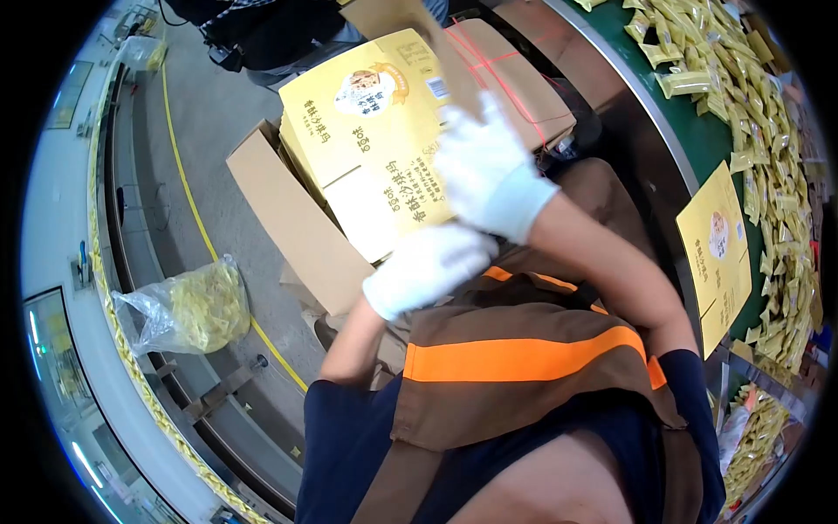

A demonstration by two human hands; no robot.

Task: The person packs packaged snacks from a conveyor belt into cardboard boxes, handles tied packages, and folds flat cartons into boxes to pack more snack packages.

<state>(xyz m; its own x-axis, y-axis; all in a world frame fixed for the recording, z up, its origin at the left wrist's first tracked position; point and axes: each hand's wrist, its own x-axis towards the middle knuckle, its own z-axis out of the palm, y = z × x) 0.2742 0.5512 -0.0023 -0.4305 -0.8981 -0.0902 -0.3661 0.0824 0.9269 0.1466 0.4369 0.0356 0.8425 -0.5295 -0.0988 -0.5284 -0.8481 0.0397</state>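
A stack of flat yellow printed cartons [349,144] lies in an open brown cardboard box [292,210]. My right hand [489,166], in a white glove, is at the right edge of the top carton, its fingers apart and partly blurred. Over the near edge of the stack lies my left hand [428,266], also gloved in white, with fingers stretched to the right. Whether either hand's fingertips reach under a carton I cannot tell. A raised brown flap [445,57] stands beyond my right hand.
A brown box with red strapping [515,79] stands to the right. Many small yellow packets [733,96] cover a green conveyor belt [650,65], with another yellow carton [717,253] beside them. On the left floor sits a clear bag of yellow packets [205,310]. Another person [271,35] is at the far side.
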